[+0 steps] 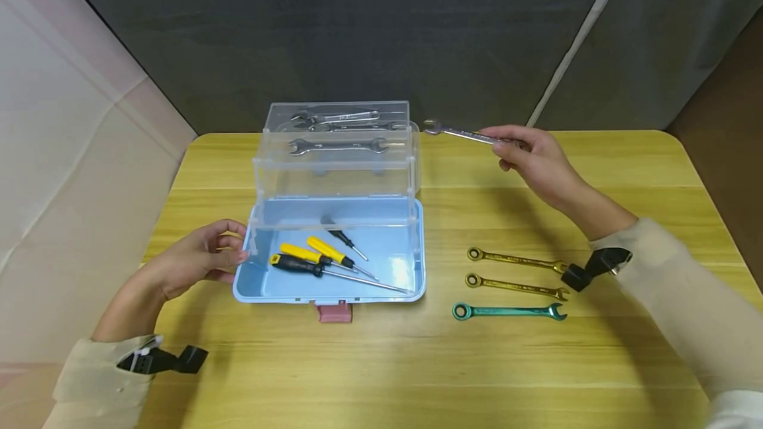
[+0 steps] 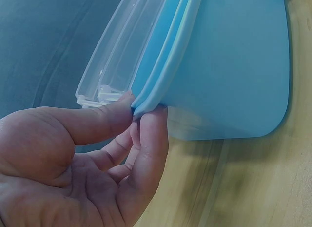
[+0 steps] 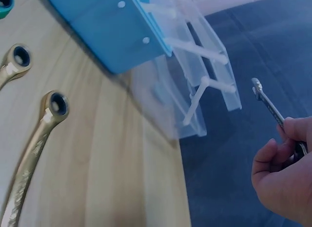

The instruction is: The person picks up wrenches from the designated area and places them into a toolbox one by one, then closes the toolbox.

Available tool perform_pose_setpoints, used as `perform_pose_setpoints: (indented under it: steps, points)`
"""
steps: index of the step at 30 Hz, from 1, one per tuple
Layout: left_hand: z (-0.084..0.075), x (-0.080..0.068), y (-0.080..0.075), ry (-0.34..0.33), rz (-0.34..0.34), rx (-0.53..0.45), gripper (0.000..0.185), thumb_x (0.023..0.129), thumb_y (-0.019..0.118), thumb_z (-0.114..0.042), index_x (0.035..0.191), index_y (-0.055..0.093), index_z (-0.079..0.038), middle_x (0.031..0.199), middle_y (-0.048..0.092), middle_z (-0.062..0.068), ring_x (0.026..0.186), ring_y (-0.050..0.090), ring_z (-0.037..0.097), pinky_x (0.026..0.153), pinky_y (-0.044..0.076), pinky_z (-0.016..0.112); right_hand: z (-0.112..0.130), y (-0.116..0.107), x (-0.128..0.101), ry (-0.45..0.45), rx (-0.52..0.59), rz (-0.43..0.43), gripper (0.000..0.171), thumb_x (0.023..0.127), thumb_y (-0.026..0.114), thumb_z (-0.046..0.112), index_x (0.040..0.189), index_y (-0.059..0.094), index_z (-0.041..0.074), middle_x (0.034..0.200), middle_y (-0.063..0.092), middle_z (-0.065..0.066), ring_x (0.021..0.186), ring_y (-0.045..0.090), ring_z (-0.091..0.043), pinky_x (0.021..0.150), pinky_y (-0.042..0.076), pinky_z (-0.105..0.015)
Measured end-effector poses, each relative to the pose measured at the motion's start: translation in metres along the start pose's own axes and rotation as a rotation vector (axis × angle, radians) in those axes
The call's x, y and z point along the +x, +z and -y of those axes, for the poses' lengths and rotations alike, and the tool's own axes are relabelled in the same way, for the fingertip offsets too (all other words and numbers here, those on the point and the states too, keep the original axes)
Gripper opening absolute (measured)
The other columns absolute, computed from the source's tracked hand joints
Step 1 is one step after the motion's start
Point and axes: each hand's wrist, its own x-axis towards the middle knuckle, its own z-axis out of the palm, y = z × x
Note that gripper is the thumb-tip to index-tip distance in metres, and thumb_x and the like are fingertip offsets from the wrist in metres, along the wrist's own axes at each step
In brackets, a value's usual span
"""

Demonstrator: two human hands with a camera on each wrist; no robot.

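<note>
A right hand (image 1: 539, 157) pinches a silver wrench (image 1: 461, 132) by one end, aloft just right of the toolbox (image 1: 334, 217) whose near-left rim the left hand (image 1: 197, 260) pinches; so light a grip could let it slip onto the worktop (image 1: 417, 363).

Blue toolbox (image 1: 393, 263), green wrench (image 1: 508, 312)
</note>
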Motion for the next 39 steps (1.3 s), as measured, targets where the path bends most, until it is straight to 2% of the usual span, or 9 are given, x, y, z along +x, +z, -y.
perform_pose_setpoints:
  steps: [3, 6, 11, 14, 19, 25, 28, 33, 39]
  points:
    - [0.0, 0.0, 0.0, 0.002, 0.002, -0.003, 0.03, 0.103, 0.058, -0.004, 0.126, 0.041, 0.001, 0.101, 0.055, 0.006, 0.085, 0.067, 0.017, 0.073, 0.062, 0.033, 0.008, 0.006, 0.004, -0.005, -0.057, 0.016, 0.028, 0.105, 0.059, 0.012, 0.131, 0.067, 0.005, 0.111, 0.059, -0.005, 0.088, 0.05, -0.021, 0.074, 0.049, -0.024]
    - [0.0, 0.0, 0.0, 0.005, 0.003, -0.003, 0.029, 0.103, 0.058, -0.003, 0.126, 0.041, 0.001, 0.101, 0.056, 0.006, 0.085, 0.067, 0.017, 0.072, 0.062, 0.033, 0.013, 0.014, 0.008, -0.022, -0.108, 0.034, 0.028, 0.105, 0.058, 0.01, 0.13, 0.067, 0.004, 0.1, 0.055, -0.007, 0.083, 0.049, -0.022, 0.072, 0.047, -0.026]
    - [0.001, 0.0, -0.001, 0.005, 0.003, -0.007, 0.028, 0.103, 0.058, -0.003, 0.125, 0.041, 0.001, 0.1, 0.056, 0.005, 0.085, 0.068, 0.017, 0.072, 0.062, 0.033, 0.02, 0.028, 0.016, -0.033, -0.191, 0.07, 0.027, 0.104, 0.058, 0.011, 0.129, 0.068, 0.006, 0.088, 0.048, -0.007, 0.079, 0.05, -0.024, 0.063, 0.038, -0.028]
    - [0.001, 0.0, -0.001, 0.007, 0.004, -0.011, 0.028, 0.103, 0.059, -0.003, 0.125, 0.042, 0.0, 0.1, 0.056, 0.005, 0.085, 0.068, 0.017, 0.072, 0.062, 0.034, 0.025, 0.037, 0.021, -0.022, -0.211, 0.095, 0.027, 0.104, 0.059, 0.011, 0.129, 0.069, 0.008, 0.093, 0.052, -0.007, 0.079, 0.05, -0.025, 0.061, 0.035, -0.03]
    - [0.002, 0.0, -0.001, 0.009, 0.003, -0.015, 0.028, 0.102, 0.059, -0.002, 0.125, 0.042, 0.0, 0.1, 0.056, 0.005, 0.085, 0.068, 0.017, 0.072, 0.062, 0.034, 0.034, 0.052, 0.03, 0.001, -0.257, 0.141, 0.027, 0.104, 0.059, 0.012, 0.13, 0.069, 0.01, 0.099, 0.055, -0.01, 0.077, 0.05, -0.025, 0.067, 0.039, -0.033]
    - [0.003, -0.001, -0.002, 0.007, 0.0, -0.009, 0.029, 0.102, 0.059, -0.002, 0.126, 0.042, 0.0, 0.1, 0.055, 0.005, 0.085, 0.068, 0.017, 0.072, 0.062, 0.033, 0.045, 0.07, 0.041, 0.036, -0.295, 0.185, 0.029, 0.104, 0.059, 0.012, 0.13, 0.069, 0.014, 0.121, 0.06, -0.006, 0.084, 0.049, -0.028, 0.073, 0.044, -0.034]
    - [0.003, -0.001, -0.002, 0.005, -0.002, -0.011, 0.028, 0.102, 0.059, -0.002, 0.125, 0.042, 0.0, 0.1, 0.055, 0.005, 0.085, 0.068, 0.017, 0.072, 0.062, 0.033, 0.05, 0.077, 0.044, 0.058, -0.307, 0.206, 0.029, 0.104, 0.058, 0.012, 0.131, 0.069, 0.016, 0.122, 0.059, -0.005, 0.085, 0.049, -0.029, 0.066, 0.041, -0.032]
    - [0.003, -0.001, -0.002, 0.008, 0.002, -0.015, 0.027, 0.102, 0.059, -0.002, 0.125, 0.043, -0.001, 0.099, 0.056, 0.005, 0.085, 0.068, 0.017, 0.072, 0.062, 0.033, 0.055, 0.085, 0.048, 0.063, -0.312, 0.254, 0.028, 0.105, 0.057, 0.013, 0.13, 0.069, 0.015, 0.125, 0.058, -0.003, 0.074, 0.045, -0.026, 0.053, 0.033, -0.028]
    - [0.002, -0.001, -0.002, 0.01, 0.004, -0.017, 0.028, 0.102, 0.059, -0.002, 0.125, 0.043, -0.001, 0.099, 0.056, 0.004, 0.085, 0.068, 0.017, 0.072, 0.062, 0.033, 0.058, 0.09, 0.054, 0.085, -0.311, 0.293, 0.027, 0.105, 0.057, 0.013, 0.129, 0.07, 0.014, 0.136, 0.057, 0.001, 0.066, 0.039, -0.02, 0.055, 0.033, -0.028]
